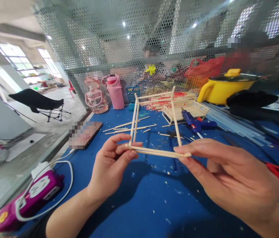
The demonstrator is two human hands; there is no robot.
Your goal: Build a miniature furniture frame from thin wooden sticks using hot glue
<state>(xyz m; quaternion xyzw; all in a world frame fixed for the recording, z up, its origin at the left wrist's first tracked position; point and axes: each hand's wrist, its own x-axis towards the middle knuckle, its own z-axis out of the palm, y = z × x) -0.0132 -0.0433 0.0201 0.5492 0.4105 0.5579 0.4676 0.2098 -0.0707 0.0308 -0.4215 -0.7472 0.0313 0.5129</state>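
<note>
A four-sided frame of thin wooden sticks is held up above the blue tabletop. My left hand pinches its near left corner between thumb and fingers. At the near right corner, my right hand grips the stick end between thumb and forefinger. Beyond the frame, a blue glue gun rests against a small tray-like stick structure. Dark-jawed pliers with blue handles lie on the table, partly behind the frame. Loose sticks are scattered to the left of them.
A pile of red-tipped sticks, pink bottles and a yellow pot stand along the perforated metal screen. Clear glue sticks lie at right. A phone and purple power strip are at left. People are behind the screen.
</note>
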